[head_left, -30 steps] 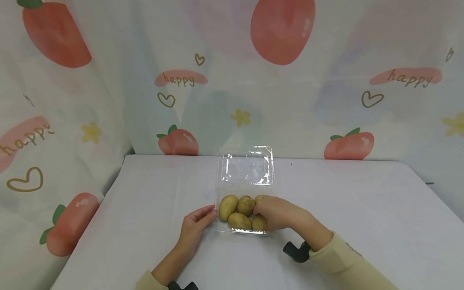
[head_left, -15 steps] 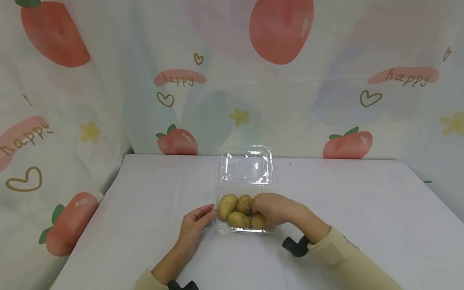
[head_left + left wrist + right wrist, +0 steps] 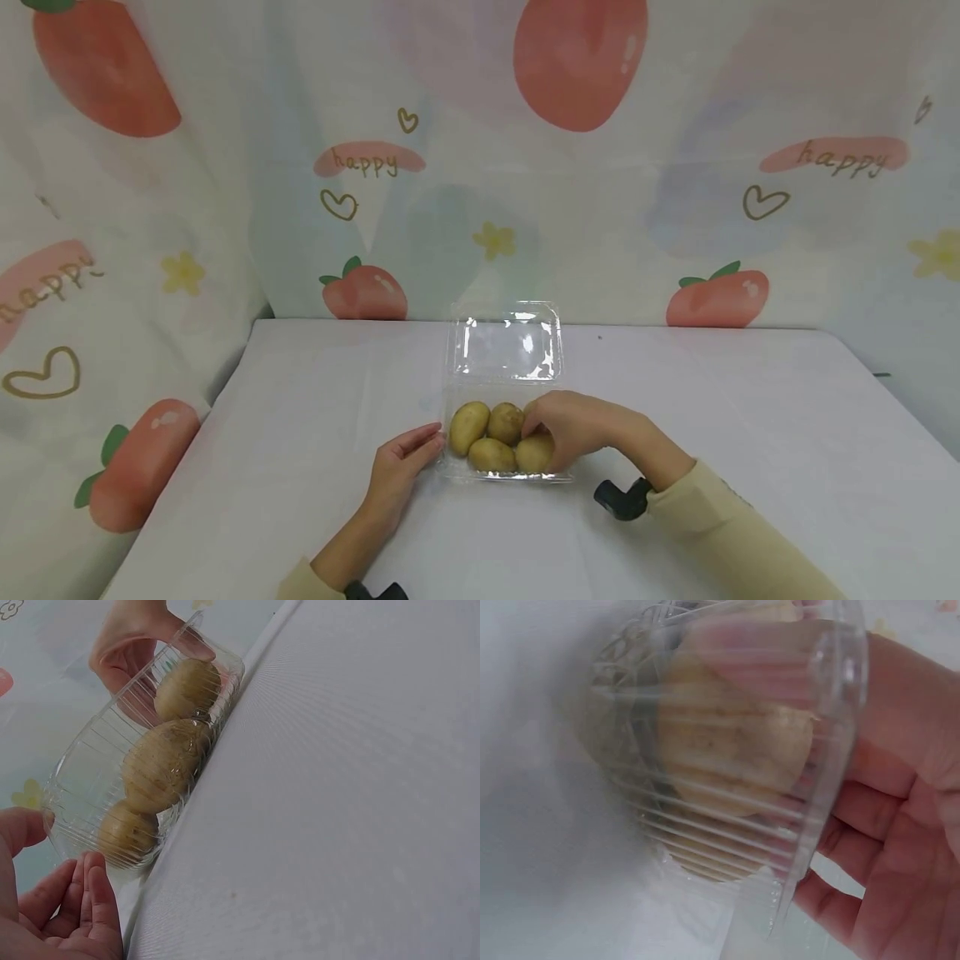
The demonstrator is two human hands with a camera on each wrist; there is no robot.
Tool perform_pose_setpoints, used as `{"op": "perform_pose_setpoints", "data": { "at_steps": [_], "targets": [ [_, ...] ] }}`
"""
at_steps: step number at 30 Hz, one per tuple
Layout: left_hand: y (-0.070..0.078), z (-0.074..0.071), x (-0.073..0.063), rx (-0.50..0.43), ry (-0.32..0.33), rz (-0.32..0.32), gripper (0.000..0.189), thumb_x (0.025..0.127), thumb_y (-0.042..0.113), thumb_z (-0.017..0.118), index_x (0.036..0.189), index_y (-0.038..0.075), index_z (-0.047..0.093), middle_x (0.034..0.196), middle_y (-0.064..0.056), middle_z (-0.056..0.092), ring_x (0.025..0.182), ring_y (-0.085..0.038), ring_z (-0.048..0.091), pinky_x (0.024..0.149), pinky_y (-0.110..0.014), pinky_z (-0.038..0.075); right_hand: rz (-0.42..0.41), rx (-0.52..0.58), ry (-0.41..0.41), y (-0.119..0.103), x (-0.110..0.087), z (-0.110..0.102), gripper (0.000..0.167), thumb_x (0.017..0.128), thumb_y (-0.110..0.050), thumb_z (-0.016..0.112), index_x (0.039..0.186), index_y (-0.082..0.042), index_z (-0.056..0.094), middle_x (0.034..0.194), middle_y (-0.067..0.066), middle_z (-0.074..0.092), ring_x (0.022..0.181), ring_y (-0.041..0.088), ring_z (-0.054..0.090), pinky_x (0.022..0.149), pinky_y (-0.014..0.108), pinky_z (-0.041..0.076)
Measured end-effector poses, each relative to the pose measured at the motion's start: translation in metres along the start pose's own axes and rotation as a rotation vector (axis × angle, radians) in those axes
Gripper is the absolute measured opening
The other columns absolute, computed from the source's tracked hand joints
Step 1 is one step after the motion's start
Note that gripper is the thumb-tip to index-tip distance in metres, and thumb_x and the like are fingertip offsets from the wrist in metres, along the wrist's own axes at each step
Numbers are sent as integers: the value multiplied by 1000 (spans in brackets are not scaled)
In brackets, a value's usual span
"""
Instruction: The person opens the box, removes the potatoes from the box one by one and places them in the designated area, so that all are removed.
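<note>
A clear plastic clamshell box [image 3: 495, 477] with its lid raised holds several potatoes, such as the left one [image 3: 469, 428] and the front middle one [image 3: 492, 456]. My right hand [image 3: 573, 423] reaches into the box's right end. Its thumb and fingers go round the front right potato [image 3: 535, 454], which shows through the ribbed wall in the right wrist view. My left hand [image 3: 403, 467] is at the box's left side, thumb tip by the rim and fairly straight fingertips near the wall. The back right corner of the box is hidden behind the right hand.
The raised lid [image 3: 506, 343] leans up towards the back of the table. A white cloth [image 3: 720, 400] covers the table. Behind it and on the left hangs a printed curtain [image 3: 442, 108]. Dark wrist camera mounts [image 3: 622, 500] sit at both sleeves.
My right hand has shifted slightly up and right, and more of the front right potato shows. The back right potato, partly seen before, is now hidden. The left hand stays at the box.
</note>
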State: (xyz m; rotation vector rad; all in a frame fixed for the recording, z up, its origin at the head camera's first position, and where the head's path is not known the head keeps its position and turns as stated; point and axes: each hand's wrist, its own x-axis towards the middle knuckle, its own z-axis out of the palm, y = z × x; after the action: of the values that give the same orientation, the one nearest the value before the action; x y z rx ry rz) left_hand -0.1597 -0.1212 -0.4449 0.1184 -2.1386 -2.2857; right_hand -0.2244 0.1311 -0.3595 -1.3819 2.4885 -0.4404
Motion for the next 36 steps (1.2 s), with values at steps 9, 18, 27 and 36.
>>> {"op": "perform_pose_setpoints", "data": {
  "at_steps": [9,18,27,36],
  "targets": [
    [0,-2,-1,0,10,-21,39,82,18,70,113,-4,62,104,-10,64,95,-13,57,79,-21,47,-2,48,56,2,-3,2,27,60,-18,80,84,-14,67,75,-12,54,67,8,50,59,21,42],
    [0,-1,-1,-6,5,-13,40,83,18,69,114,-5,60,105,-10,63,94,-12,57,79,-20,47,61,145,148,3,-10,5,32,62,-20,81,90,-12,68,79,-10,57,71,9,51,62,23,44],
    [-2,-1,1,6,4,-2,39,83,18,69,113,-6,61,103,-10,64,92,-12,57,78,-20,48,134,206,324,1,-13,17,39,63,-24,81,97,-9,69,87,-9,60,79,9,52,67,24,46],
    [-2,-1,0,2,8,-7,38,83,17,69,112,-5,62,102,-10,64,91,-12,58,78,-20,48,202,214,400,-7,-13,24,33,64,-21,80,92,-11,67,81,-10,57,74,9,50,63,24,45]
  ]
}}
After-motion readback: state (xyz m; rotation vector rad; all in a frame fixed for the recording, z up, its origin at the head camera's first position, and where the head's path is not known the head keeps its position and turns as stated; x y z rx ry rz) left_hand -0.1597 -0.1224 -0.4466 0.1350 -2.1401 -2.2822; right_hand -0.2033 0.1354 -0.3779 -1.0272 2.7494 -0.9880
